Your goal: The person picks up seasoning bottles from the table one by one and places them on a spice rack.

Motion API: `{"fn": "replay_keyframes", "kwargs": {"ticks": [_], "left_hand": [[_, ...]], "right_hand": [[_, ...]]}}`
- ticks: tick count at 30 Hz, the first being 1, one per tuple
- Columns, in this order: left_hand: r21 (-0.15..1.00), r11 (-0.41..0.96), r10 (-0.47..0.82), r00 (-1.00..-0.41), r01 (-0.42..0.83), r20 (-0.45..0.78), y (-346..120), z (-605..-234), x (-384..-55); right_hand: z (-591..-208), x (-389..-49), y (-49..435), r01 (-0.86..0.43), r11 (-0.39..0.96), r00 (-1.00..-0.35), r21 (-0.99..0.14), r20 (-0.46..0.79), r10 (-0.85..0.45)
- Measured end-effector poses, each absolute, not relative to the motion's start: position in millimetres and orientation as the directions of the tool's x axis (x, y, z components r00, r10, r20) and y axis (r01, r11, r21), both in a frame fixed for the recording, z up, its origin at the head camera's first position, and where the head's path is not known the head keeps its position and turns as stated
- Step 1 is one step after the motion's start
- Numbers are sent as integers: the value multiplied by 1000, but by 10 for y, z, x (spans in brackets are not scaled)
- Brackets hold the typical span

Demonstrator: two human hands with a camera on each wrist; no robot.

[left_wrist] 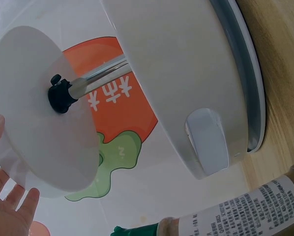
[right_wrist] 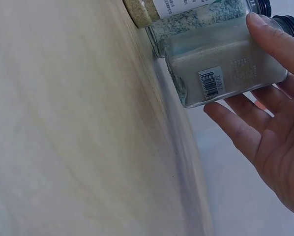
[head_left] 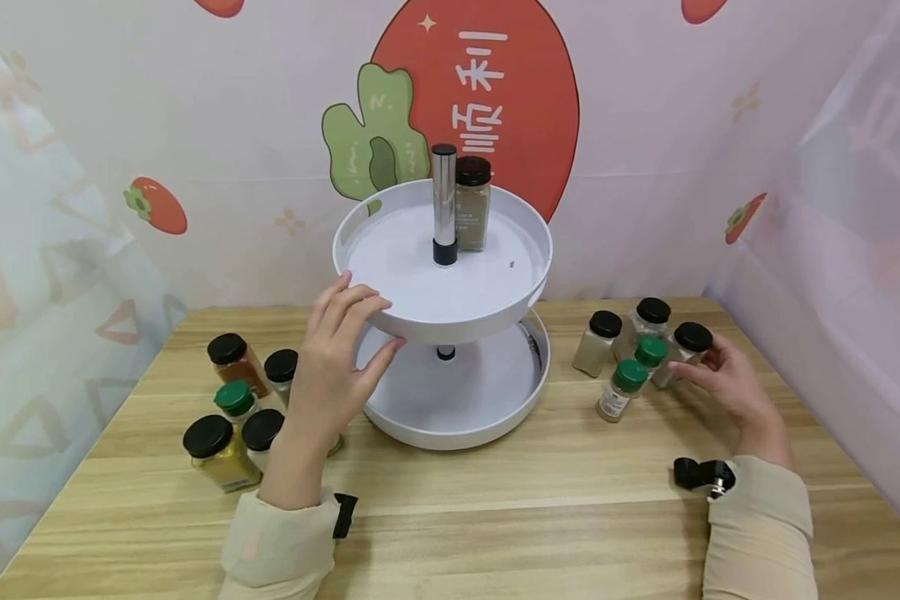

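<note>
My left hand (head_left: 330, 358) is at the left front rim of the upper tier of a white two-tier round tray (head_left: 450, 292), fingers loosely extended and touching the rim, thumb just below it. The left wrist view shows that tier's underside and the metal post. On the right, my right hand (head_left: 731, 379) holds a clear square spice jar (right_wrist: 225, 64) with a black lid, thumb on one side and fingers on the other. Its barcode label faces the right wrist camera. A tall black-lidded spice jar (head_left: 472, 208) stands on the upper tier beside the post.
Left of the tray several spice jars (head_left: 225, 454) stand grouped, partly hidden by my left forearm. Beside my right hand are more jars, including a small green-lidded bottle (head_left: 617, 396) and a black-lidded jar (head_left: 594, 346). A printed cloth (head_left: 270, 100) hangs behind the wooden table (head_left: 510, 517).
</note>
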State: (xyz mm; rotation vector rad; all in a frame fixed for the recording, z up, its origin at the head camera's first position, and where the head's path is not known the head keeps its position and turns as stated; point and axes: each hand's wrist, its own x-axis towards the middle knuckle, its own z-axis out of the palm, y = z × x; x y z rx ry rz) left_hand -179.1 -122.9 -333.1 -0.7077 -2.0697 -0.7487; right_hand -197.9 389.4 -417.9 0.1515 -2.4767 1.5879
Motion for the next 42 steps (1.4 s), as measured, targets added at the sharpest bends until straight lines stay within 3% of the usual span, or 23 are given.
{"fn": "replay_keyframes", "kwargs": {"ticks": [15,25,36,42], "left_hand": [[265,674,216,-527,689,822,-1221,-3329,-1784],[252,679,230,-526,689,819,-1228,-3316,-1775],[251,680,232,-527,689,818,-1238,-3314,-1770],[252,679,233,-528,690,817,-1237,-3316,-1768]], "right_hand": [[-4107,-1982,3876,-228,439,-958,-869,280,59],[-3994,-1935,3861,-212,523,-948,-826,304,97],[-3890,-1963,3796,-333,470,-892,-817,434,122],[-3798,-1930,3743,-290,492,-891,-820,420,173]]}}
